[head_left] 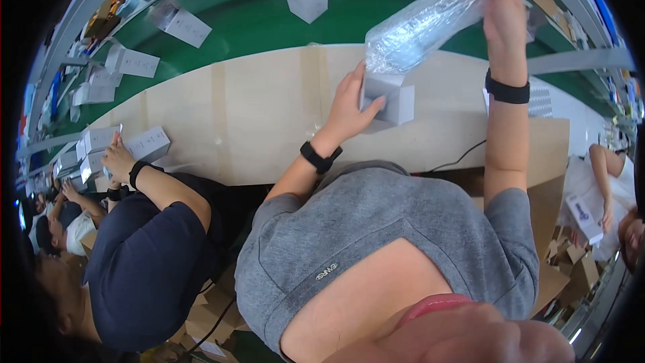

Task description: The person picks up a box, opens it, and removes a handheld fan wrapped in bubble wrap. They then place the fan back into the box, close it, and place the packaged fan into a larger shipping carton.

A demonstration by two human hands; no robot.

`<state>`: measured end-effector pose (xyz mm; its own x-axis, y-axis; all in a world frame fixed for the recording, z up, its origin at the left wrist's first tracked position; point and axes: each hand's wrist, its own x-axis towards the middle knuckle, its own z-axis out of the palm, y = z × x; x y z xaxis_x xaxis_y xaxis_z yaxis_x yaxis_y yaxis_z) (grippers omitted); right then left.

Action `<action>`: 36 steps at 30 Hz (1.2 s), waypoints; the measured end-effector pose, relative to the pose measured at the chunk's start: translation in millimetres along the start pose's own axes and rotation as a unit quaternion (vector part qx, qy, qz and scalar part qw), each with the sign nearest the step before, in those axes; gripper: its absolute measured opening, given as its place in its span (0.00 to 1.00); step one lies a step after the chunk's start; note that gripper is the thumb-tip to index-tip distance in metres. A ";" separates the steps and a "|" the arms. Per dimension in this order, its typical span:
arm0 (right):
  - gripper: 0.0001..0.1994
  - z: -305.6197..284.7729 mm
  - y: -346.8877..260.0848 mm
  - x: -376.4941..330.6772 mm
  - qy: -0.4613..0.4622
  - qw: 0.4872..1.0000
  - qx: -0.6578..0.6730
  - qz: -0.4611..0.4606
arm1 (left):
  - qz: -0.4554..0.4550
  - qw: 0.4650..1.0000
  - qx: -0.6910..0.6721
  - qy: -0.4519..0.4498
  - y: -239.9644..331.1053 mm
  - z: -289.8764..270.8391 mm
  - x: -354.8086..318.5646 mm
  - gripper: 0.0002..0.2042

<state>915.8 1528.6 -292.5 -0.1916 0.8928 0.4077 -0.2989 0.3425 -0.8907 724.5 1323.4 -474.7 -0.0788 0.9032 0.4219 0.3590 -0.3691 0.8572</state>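
My left hand (353, 104) grips a small white carton (402, 102) that stands on the pale work surface, its thumb across the front and fingers along the left side. My right hand (504, 17) is raised to the far right, closed on the upper end of a long clear bubble-wrap package (423, 27). The package slants down to the left. Its lower end is right at the top of the carton; I cannot tell whether it touches or enters it. What lies inside the wrap cannot be made out.
A green conveyor belt (248, 3) runs beyond the pale work surface (262, 114), carrying white cartons (306, 0). At my left a co-worker (154, 255) in dark clothing handles cartons. Another person (608, 188) is at the far right. A large brown cardboard box (547, 181) stands by my right arm.
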 end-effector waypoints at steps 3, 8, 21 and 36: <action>0.08 29.0 51.4 13.3 0.144 0.971 0.111 0.156 | -0.018 0.996 -0.054 0.076 -0.8 -15.7 -23.5 0.32; 0.10 78.0 117.7 66.4 0.088 0.972 0.202 0.077 | -0.058 0.972 -0.092 0.207 -3.9 -36.7 -59.7 0.27; 0.29 81.4 78.3 -153.4 -0.279 0.946 0.004 0.166 | -0.076 0.937 -0.227 0.255 -40.3 -66.1 -91.0 0.22; 0.27 -9.7 -276.1 -619.5 0.600 0.699 -0.252 -0.297 | 0.088 0.818 -0.301 -0.481 155.6 143.8 -102.7 0.30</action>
<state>1126.2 883.8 -301.1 0.8385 0.0494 0.5426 0.4319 0.5470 -0.7172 922.2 1204.7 -427.1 0.7980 0.4713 0.3757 -0.2610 -0.2916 0.9202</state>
